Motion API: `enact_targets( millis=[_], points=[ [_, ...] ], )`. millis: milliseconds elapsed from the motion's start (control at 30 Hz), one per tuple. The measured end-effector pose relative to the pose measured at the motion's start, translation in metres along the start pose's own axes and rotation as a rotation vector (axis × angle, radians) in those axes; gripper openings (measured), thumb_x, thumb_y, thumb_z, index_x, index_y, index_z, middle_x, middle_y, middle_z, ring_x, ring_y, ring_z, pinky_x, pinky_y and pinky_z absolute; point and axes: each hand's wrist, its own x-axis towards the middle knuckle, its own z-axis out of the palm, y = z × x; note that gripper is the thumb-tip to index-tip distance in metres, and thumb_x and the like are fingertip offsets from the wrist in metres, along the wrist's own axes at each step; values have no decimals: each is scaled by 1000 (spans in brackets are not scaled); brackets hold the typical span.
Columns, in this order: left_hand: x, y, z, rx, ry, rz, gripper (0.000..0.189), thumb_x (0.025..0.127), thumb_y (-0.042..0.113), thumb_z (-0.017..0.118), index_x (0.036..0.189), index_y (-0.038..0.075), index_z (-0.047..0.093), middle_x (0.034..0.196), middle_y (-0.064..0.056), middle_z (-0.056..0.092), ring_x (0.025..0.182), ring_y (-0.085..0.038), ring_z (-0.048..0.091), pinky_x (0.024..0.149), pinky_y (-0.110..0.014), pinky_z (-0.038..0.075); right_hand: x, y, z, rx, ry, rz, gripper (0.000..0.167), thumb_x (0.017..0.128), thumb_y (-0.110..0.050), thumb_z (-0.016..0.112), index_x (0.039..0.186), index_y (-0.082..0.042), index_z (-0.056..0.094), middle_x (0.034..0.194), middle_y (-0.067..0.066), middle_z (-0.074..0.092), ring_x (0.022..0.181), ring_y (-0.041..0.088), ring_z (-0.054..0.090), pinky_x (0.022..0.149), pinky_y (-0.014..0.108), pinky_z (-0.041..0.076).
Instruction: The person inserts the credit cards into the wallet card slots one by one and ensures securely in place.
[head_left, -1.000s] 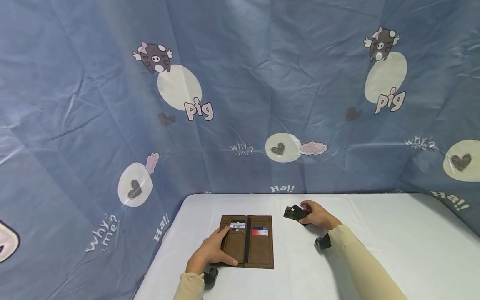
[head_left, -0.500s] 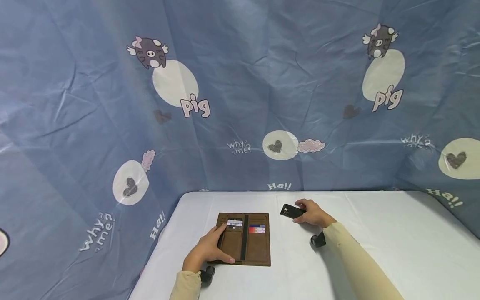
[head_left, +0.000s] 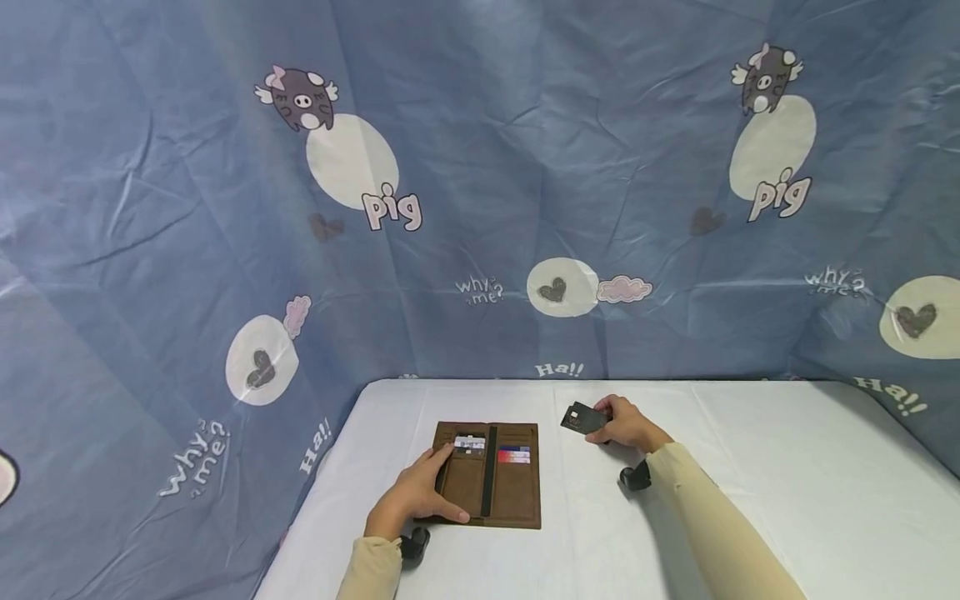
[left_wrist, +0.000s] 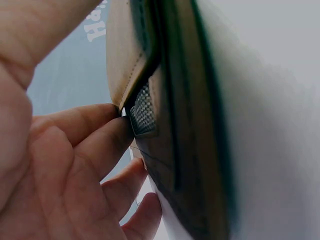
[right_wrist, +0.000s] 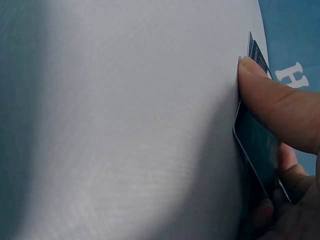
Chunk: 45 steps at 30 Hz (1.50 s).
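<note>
A brown long wallet (head_left: 517, 493) lies unfolded on the white table, a dark strip running down its middle. My left hand (head_left: 422, 490) holds it at the left side, thumb at the lower edge and fingers along the left edge. In the left wrist view, fingertips touch the edge of the wallet (left_wrist: 195, 125), beside a textured patch. Cards (head_left: 470, 445) show in its left slots and red, white and blue cards (head_left: 514, 454) in its right slots. To the right, my right hand (head_left: 628, 427) pinches black cards (head_left: 582, 418), slightly fanned, between thumb and fingers; the exact number is hidden.
A white cloth covers the table (head_left: 577, 550). Behind and to the left hangs a blue patterned curtain (head_left: 465, 183). A black wrist device (head_left: 414, 544) sits at the left wrist, another (head_left: 634, 477) at the right.
The black cards in my right hand were spread, then squared together, and now are slightly fanned and tilted. My left hand stays on the wallet. The view shifts a little.
</note>
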Motion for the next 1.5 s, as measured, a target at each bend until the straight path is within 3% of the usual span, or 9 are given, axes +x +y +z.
enact_targets(
  millis=[133, 467, 700, 933, 1133, 1267, 1367, 1500],
  points=[
    [-1, -2, 0, -1, 1, -2, 120, 55, 40, 97, 154, 15, 35, 156, -29, 30, 137, -59, 33, 101, -74, 35, -1, 0, 1, 17, -4, 14, 60, 68, -6, 88, 116, 1, 52, 103, 14, 57, 92, 24, 54, 81, 32, 44],
    [-2, -3, -1, -5, 6, 3, 119, 55, 40, 97, 154, 15, 35, 156, -30, 30, 136, -59, 34, 100, -74, 36, -1, -2, -2, -6, -31, -20, 61, 76, -8, 83, 128, 6, 53, 118, 25, 62, 101, 30, 59, 93, 44, 46],
    [-4, -3, 0, -18, 3, -9, 119, 55, 39, 97, 154, 16, 35, 156, -29, 30, 136, -59, 33, 100, -74, 36, 0, 3, -2, 14, -12, -41, 44, 82, -5, 76, 120, 7, 59, 110, 21, 65, 93, 25, 58, 82, 34, 46],
    [-4, -3, 2, -22, 4, 5, 119, 56, 39, 97, 154, 15, 35, 156, -30, 30, 136, -60, 34, 100, -75, 36, 0, 4, -6, 75, 0, 11, 27, 91, -6, 66, 114, 7, 60, 104, 17, 65, 90, 22, 58, 75, 27, 44],
    [-3, -1, 4, -18, -2, 21, 117, 57, 39, 97, 154, 14, 35, 156, -30, 30, 136, -59, 34, 100, -74, 36, 1, 3, -17, 91, 70, 68, 32, 86, -3, 65, 115, 10, 59, 106, 20, 63, 92, 24, 57, 74, 25, 42],
    [-4, 0, 4, -15, -11, 25, 118, 57, 39, 97, 154, 13, 35, 155, -30, 31, 136, -59, 34, 100, -75, 36, -1, 2, -23, 123, 105, 81, 54, 83, 4, 63, 134, 8, 46, 117, 30, 56, 96, 30, 58, 71, 26, 50],
    [-4, 0, 4, -10, -4, 26, 118, 56, 39, 97, 154, 12, 35, 155, -30, 31, 136, -59, 34, 100, -75, 36, -1, -1, -25, 117, 110, 38, 67, 83, 6, 60, 146, 3, 37, 124, 35, 53, 102, 34, 59, 76, 32, 53],
    [-1, -2, 2, 0, 14, 32, 119, 56, 40, 97, 154, 13, 35, 155, -30, 31, 135, -59, 35, 99, -74, 37, 2, -8, -28, 59, 75, -28, 45, 89, 1, 56, 132, 11, 52, 119, 30, 61, 101, 31, 60, 82, 33, 49]
  ],
)
